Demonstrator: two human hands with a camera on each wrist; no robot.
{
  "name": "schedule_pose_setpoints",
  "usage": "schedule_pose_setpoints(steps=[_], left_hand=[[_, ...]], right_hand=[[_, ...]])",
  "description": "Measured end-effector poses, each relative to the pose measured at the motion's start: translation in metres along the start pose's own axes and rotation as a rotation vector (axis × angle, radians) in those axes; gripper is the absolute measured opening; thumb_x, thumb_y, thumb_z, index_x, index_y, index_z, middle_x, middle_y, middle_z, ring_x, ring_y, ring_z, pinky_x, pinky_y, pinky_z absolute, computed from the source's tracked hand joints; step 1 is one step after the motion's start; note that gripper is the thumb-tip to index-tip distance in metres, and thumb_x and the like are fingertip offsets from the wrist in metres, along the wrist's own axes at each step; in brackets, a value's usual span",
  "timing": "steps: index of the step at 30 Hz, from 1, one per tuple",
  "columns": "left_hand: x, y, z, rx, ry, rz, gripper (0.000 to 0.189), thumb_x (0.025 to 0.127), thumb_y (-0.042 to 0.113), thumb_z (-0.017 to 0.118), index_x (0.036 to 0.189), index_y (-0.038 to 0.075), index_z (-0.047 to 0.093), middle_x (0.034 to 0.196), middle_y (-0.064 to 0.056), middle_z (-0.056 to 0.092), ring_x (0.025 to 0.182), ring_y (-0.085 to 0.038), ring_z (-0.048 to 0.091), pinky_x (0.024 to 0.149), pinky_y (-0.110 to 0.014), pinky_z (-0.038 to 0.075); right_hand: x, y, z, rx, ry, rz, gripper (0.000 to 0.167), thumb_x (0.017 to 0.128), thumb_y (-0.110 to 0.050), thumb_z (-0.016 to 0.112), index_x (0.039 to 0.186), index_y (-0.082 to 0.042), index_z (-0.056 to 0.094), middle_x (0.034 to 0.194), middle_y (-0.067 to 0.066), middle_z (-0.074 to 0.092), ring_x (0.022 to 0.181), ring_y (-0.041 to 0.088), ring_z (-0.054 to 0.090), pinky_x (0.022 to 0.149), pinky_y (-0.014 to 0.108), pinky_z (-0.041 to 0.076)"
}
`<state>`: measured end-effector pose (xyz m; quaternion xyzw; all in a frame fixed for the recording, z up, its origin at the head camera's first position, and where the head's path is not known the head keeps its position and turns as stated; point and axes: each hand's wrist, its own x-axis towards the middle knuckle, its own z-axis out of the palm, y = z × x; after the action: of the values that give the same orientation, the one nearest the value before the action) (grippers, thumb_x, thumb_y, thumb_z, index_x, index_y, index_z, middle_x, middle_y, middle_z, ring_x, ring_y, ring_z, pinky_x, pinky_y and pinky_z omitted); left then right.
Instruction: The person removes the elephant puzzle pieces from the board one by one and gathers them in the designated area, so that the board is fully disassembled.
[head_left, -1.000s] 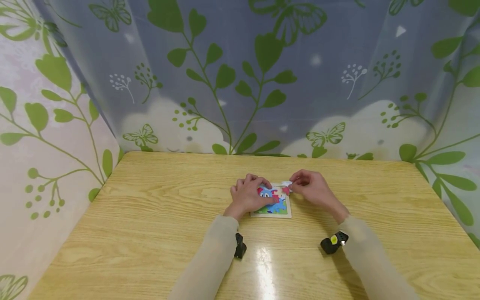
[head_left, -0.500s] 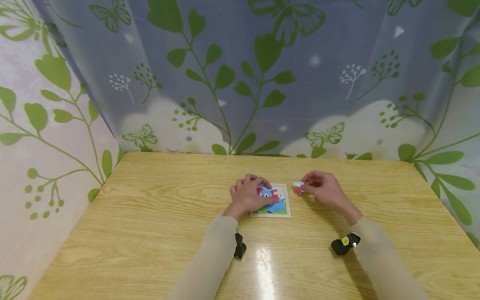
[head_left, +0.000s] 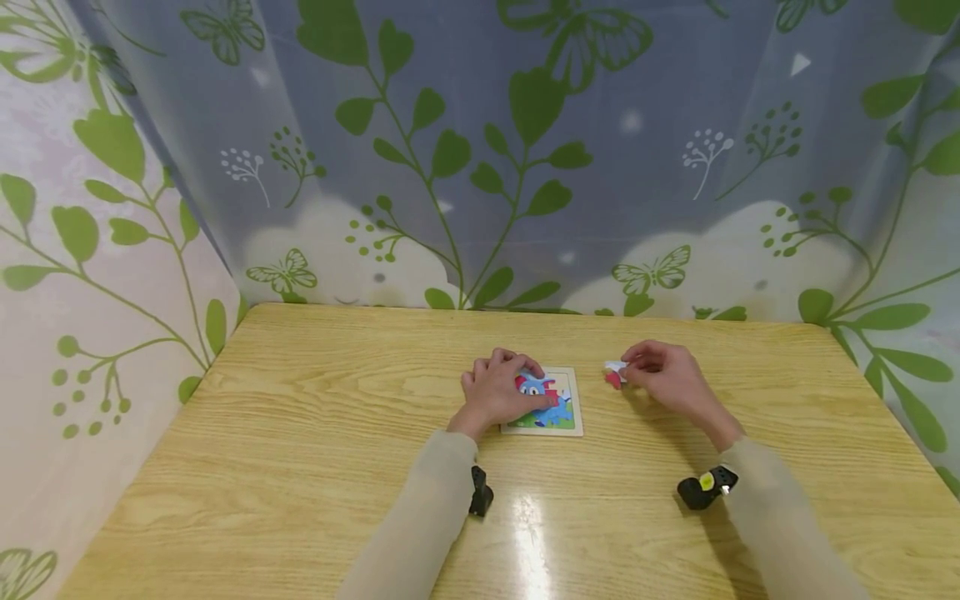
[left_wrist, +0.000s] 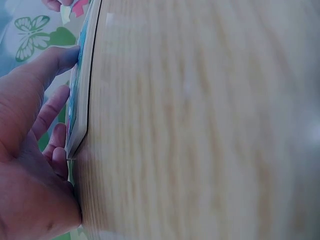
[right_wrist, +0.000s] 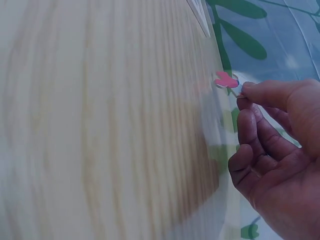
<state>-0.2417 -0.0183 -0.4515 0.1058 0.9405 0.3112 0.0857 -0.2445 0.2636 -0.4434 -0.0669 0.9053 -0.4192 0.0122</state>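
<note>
A small jigsaw puzzle (head_left: 558,414) with a blue cartoon animal in a pale wooden frame lies flat on the table. Bare beige backing shows at its upper right. My left hand (head_left: 497,390) rests over the puzzle's left side, the thumb laid on the picture and the other fingers spread towards its far edge. To the right of the frame, my right hand (head_left: 667,375) pinches a white and pink puzzle piece (head_left: 613,379) between thumb and index finger. The right wrist view shows this piece (right_wrist: 226,80) at the fingertips, apart from the frame.
The wooden table (head_left: 337,467) has its far edge against a curtain (head_left: 480,167) printed with leaves and butterflies. A black wrist camera (head_left: 480,492) sits on the left wrist and another black camera (head_left: 701,490) on the right. Light glares off the near tabletop.
My right hand has drawn away from the puzzle to the right, carrying the piece off the frame's upper right corner. The left hand and the frame have stayed in place.
</note>
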Motion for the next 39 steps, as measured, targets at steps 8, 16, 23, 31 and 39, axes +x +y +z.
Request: schedule_pose_setpoints(steps=[8, 16, 23, 31, 39], left_hand=[[0.000, -0.001, -0.001, 0.002, -0.010, -0.004, 0.036, 0.085, 0.056, 0.077, 0.112, 0.035, 0.065, 0.144, 0.000, 0.047, 0.120, -0.033, 0.038, 0.090, -0.046, 0.026], [0.000, 0.000, -0.002, 0.016, -0.017, -0.004, 0.036, 0.086, 0.055, 0.076, 0.113, 0.035, 0.065, 0.146, 0.000, 0.046, 0.121, -0.034, 0.038, 0.091, -0.046, 0.027], [-0.001, 0.001, -0.003, 0.017, -0.024, -0.006, 0.035, 0.087, 0.056, 0.075, 0.113, 0.035, 0.064, 0.147, -0.001, 0.045, 0.123, -0.034, 0.038, 0.091, -0.046, 0.026], [-0.002, 0.001, -0.003, 0.011, -0.022, -0.002, 0.035, 0.086, 0.055, 0.076, 0.113, 0.035, 0.065, 0.146, 0.000, 0.045, 0.121, -0.034, 0.038, 0.089, -0.046, 0.026], [-0.003, 0.001, -0.004, 0.003, -0.022, 0.000, 0.034, 0.086, 0.053, 0.076, 0.113, 0.034, 0.065, 0.145, -0.001, 0.046, 0.121, -0.034, 0.038, 0.089, -0.047, 0.026]], right_hand=[[-0.003, 0.004, -0.009, -0.025, 0.001, 0.000, 0.021, 0.096, -0.014, 0.071, 0.112, -0.001, 0.069, 0.101, 0.017, 0.074, 0.086, 0.015, 0.068, 0.066, 0.025, 0.053], [-0.002, 0.010, -0.018, -0.111, 0.018, -0.014, 0.023, 0.096, -0.017, 0.071, 0.112, -0.001, 0.070, 0.102, 0.018, 0.075, 0.090, 0.019, 0.070, 0.065, 0.025, 0.053], [-0.002, 0.016, -0.022, -0.173, 0.028, -0.007, 0.025, 0.096, -0.019, 0.071, 0.114, -0.002, 0.071, 0.103, 0.019, 0.076, 0.089, 0.022, 0.071, 0.064, 0.026, 0.051], [-0.001, 0.018, -0.025, -0.182, 0.012, 0.004, 0.027, 0.097, -0.019, 0.070, 0.116, 0.000, 0.070, 0.102, 0.019, 0.075, 0.083, 0.017, 0.067, 0.062, 0.026, 0.050], [0.000, 0.020, -0.026, -0.173, -0.002, 0.010, 0.028, 0.098, -0.020, 0.069, 0.118, 0.000, 0.071, 0.102, 0.018, 0.074, 0.084, 0.019, 0.067, 0.062, 0.027, 0.051]])
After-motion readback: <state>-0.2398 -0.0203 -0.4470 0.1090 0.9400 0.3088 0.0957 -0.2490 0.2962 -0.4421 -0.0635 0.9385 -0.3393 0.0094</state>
